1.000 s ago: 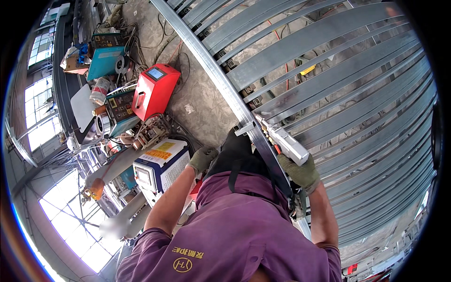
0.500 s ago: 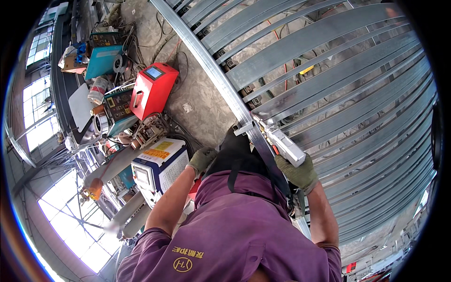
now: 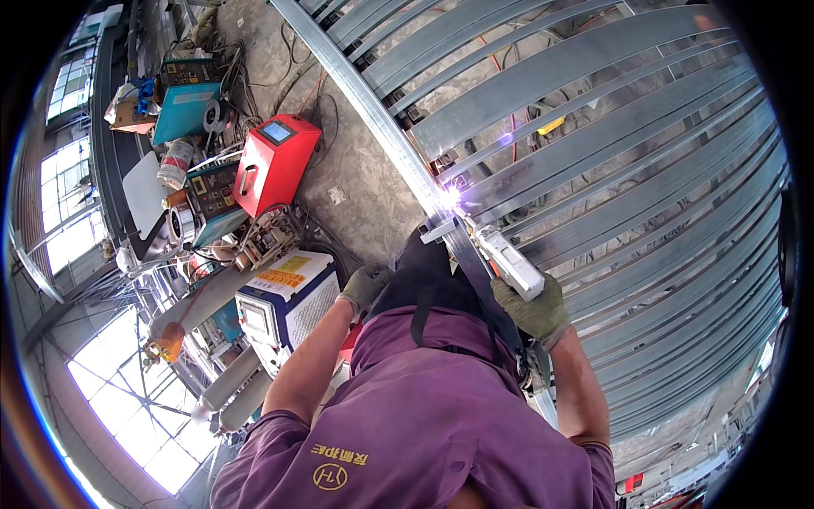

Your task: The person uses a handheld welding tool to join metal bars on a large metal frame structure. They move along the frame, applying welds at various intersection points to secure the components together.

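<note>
A white hand-held welding gun (image 3: 511, 259) is gripped in my right hand (image 3: 534, 307), which wears a green work glove. The gun's tip points up and left at the joint between a long metal rail (image 3: 381, 119) and the end of a grey metal slat (image 3: 543, 174). A bright violet-white welding glow (image 3: 450, 198) burns there. Close to the tip, a short metal piece (image 3: 438, 231) lies across the rail. My left hand (image 3: 366, 287), gloved too, rests beside my dark-trousered leg; its fingers are hidden, so their pose is unclear.
Many parallel slats fill the right side. To the left stand a red machine with a screen (image 3: 278, 161), a white-and-blue machine (image 3: 288, 297), teal welding units (image 3: 185, 110) and gas cylinders (image 3: 233, 373). Cables (image 3: 331, 242) run over the concrete floor.
A bright welding glow has appeared at the gun's tip. My right hand and the gun have shifted slightly up and left; my left hand has hardly moved.
</note>
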### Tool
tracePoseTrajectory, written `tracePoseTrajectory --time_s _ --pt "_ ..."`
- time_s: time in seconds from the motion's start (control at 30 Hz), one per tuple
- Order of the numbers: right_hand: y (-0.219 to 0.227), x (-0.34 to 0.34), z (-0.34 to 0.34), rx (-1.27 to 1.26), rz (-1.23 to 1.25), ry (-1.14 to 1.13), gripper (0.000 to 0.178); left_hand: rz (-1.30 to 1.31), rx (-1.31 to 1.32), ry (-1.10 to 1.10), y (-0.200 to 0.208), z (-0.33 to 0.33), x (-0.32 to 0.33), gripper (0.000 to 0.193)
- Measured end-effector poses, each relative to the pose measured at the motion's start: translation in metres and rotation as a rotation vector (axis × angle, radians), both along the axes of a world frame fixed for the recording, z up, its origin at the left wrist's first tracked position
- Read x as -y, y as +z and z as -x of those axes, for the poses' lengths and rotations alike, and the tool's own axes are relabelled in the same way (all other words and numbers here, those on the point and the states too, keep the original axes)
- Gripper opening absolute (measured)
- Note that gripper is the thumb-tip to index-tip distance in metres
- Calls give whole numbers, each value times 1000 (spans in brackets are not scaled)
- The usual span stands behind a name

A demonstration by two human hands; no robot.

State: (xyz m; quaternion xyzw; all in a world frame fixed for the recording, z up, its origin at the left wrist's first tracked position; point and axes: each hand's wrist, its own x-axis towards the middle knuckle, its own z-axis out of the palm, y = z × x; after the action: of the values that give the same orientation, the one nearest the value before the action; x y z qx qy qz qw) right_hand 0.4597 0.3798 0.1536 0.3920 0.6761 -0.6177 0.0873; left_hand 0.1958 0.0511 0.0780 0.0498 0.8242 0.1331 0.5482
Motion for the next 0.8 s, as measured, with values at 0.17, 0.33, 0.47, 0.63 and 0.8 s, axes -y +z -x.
tracePoseTrajectory --time_s 0.17,0.33,0.47,0.63,0.8 --pt "-5 2 -4 -29 -25 -7 40 14 -20 5 6 -2 -7 41" --pt "-13 6 -9 -46 12 -38 39 37 18 34 11 -4 -14 42" --pt "-13 6 -10 -45 -2 -27 39 28 26 67 6 -5 -10 42" --pt "-9 6 -10 -10 52 -55 38 -32 -19 18 -2 -4 -2 42" --pt "-8 5 -11 5 33 -29 39 -26 -20 8 -3 -3 -2 42"
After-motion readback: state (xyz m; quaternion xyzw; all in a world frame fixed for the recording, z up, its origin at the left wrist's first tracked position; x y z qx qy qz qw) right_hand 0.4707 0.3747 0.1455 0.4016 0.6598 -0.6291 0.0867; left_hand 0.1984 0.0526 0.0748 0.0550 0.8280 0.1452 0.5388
